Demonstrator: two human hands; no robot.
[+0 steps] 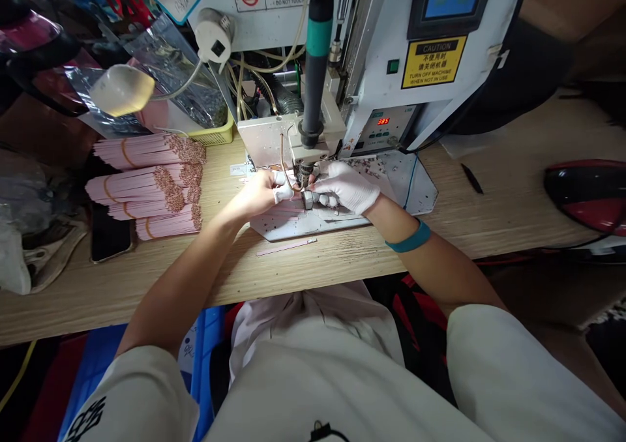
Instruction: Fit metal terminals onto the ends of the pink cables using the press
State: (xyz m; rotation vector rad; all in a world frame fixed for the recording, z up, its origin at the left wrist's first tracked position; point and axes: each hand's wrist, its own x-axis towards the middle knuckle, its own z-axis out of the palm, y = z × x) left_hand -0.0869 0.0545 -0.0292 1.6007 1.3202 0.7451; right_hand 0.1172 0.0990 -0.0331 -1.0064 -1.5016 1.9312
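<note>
The machine tip is between the left hand and right hand. Both curl inward; I can't tell what they hold.

1. Resting on the table: base plate.
2. Over the base plate: left hand toward its left end, right hand near its middle.
3. Left of it: strip bundles; farther left, phone.
4. Behind it to the left: basket.
5. Directly behind it: machine.
6. Before it: loose strip.
7. Right of it: small object.
</note>
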